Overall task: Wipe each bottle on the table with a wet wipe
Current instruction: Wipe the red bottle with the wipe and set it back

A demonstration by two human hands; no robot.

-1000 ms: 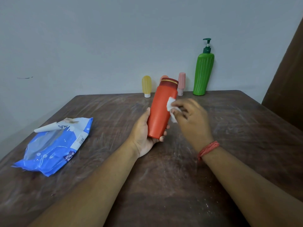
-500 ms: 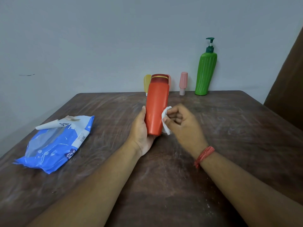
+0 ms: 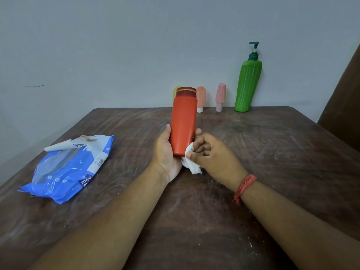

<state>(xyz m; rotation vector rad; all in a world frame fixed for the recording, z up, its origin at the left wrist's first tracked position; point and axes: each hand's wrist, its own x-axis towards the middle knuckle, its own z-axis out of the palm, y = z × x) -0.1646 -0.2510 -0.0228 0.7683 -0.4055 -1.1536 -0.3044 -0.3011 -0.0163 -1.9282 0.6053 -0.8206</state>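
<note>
An orange-red bottle [image 3: 183, 121] with a dark red cap stands nearly upright above the table's middle, gripped round its lower half by my left hand [image 3: 165, 152]. My right hand [image 3: 212, 154] pinches a crumpled white wet wipe [image 3: 191, 161] against the bottle's lower right side. Along the far edge by the wall stand a tall green pump bottle [image 3: 247, 84], a small pink bottle [image 3: 220, 97], a small orange bottle [image 3: 201, 98] and a small yellow bottle [image 3: 175, 92], the yellow one mostly hidden behind the held bottle.
A blue wet-wipe pack [image 3: 68, 168] with its flap peeled open lies on the left of the dark wooden table [image 3: 272, 152]. A grey wall stands behind the table. A brown panel [image 3: 346, 106] rises at the far right.
My right hand slid the wipe down the bottle's right side from near the top to the bottom. My left hand turned the bottle more upright.
</note>
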